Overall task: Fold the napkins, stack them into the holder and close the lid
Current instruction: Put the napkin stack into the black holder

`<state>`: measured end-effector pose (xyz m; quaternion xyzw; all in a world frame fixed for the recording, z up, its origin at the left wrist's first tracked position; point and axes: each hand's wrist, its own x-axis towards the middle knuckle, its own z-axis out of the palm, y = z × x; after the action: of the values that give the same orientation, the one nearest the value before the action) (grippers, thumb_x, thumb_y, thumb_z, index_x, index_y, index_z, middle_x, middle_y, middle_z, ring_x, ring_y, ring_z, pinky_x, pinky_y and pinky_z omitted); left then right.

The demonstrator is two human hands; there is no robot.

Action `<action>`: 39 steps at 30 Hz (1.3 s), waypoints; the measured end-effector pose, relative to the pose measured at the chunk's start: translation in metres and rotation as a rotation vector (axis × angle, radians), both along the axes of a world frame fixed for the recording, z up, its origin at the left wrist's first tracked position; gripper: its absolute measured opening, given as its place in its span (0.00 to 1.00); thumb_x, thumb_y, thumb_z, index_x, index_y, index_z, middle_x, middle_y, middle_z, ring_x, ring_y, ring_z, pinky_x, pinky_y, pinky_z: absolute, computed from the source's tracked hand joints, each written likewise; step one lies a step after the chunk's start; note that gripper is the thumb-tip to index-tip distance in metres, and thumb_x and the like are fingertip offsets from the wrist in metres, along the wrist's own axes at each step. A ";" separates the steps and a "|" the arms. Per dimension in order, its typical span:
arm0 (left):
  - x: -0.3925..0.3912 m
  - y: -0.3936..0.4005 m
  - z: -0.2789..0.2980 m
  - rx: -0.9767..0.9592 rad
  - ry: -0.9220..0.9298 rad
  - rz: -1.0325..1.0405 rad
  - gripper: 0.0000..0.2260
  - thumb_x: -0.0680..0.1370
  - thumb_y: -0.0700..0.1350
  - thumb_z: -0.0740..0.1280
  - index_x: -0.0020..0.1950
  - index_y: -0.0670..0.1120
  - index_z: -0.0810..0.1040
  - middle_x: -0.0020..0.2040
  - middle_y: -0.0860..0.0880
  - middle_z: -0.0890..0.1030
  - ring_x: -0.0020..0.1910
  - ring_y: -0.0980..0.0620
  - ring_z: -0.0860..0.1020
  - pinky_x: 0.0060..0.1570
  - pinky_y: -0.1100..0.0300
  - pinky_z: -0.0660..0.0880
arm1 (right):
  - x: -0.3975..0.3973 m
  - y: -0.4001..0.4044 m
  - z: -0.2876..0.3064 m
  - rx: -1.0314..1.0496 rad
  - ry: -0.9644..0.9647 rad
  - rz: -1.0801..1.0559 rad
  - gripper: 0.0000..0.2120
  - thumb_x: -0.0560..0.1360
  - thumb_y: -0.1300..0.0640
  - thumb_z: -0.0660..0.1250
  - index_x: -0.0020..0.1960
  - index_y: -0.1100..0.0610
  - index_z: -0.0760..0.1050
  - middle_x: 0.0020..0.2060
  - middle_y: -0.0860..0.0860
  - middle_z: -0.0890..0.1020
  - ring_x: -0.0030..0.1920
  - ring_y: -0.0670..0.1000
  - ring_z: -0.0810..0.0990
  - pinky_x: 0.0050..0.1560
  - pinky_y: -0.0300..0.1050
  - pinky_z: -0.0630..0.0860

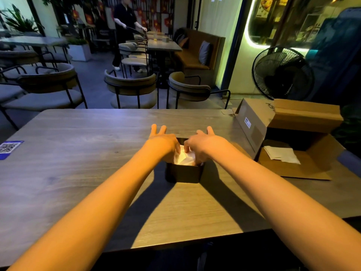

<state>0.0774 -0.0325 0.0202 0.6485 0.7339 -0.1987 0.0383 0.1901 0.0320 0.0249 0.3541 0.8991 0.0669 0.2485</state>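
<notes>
The holder, a dark open-topped box, stands on the table about midway between its left and right edges, nearer the far edge than the near one. White napkins sit inside it, crumpled at the top and showing above the near wall. No lid shows on the holder.

Both hands work over the opening. The left hand comes in over the holder's left wall, thumb and nearer fingers bent down onto the napkins, two fingers stretched out straight past the far rim. The right hand comes in over the right wall, its nearer fingers curled down pinching the napkins, two fingers pointing out beyond the far rim. The two hands nearly touch above the paper. Whether the left hand truly grips the napkins or only presses them I cannot tell.

At the right edge of the table lies an open carton, flaps spread, with spare sheets of white paper lying flat inside. A blue QR card lies at the left edge.

Beyond the far edge stand chairs, and a fan stands behind the carton. Farther back a person stands at another table
</notes>
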 end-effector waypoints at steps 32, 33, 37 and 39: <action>0.137 0.012 -0.006 0.776 -0.842 -0.506 0.10 0.80 0.48 0.68 0.61 0.53 0.79 0.51 0.54 0.79 0.39 0.63 0.71 0.45 0.66 0.71 | 0.227 0.034 0.025 -0.133 1.042 -0.629 0.13 0.81 0.47 0.68 0.44 0.53 0.86 0.38 0.49 0.87 0.41 0.49 0.85 0.48 0.48 0.83; 0.158 0.020 -0.010 0.730 -0.877 -0.561 0.10 0.80 0.48 0.68 0.61 0.52 0.80 0.50 0.53 0.80 0.39 0.63 0.71 0.44 0.63 0.74 | 0.245 0.047 0.012 -0.107 1.067 -0.751 0.14 0.81 0.48 0.68 0.43 0.54 0.86 0.37 0.50 0.87 0.40 0.50 0.85 0.47 0.49 0.83; 0.224 0.062 -0.040 0.584 -0.946 -0.612 0.13 0.79 0.47 0.69 0.63 0.49 0.80 0.53 0.49 0.80 0.46 0.53 0.78 0.50 0.52 0.78 | 0.285 0.091 -0.040 0.091 1.139 -1.125 0.16 0.80 0.46 0.69 0.53 0.58 0.85 0.53 0.57 0.86 0.55 0.58 0.83 0.48 0.45 0.76; 0.245 0.083 -0.058 0.519 -0.916 -0.585 0.16 0.80 0.48 0.68 0.68 0.49 0.77 0.60 0.48 0.78 0.55 0.49 0.78 0.56 0.49 0.77 | 0.290 0.104 -0.061 0.208 1.126 -1.182 0.18 0.80 0.45 0.68 0.58 0.58 0.84 0.58 0.59 0.84 0.60 0.62 0.81 0.52 0.48 0.75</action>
<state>0.3220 0.0510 -0.0381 0.8313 0.4583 0.2842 0.1347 0.4802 0.1358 -0.0357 0.7708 0.5435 -0.1797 -0.2796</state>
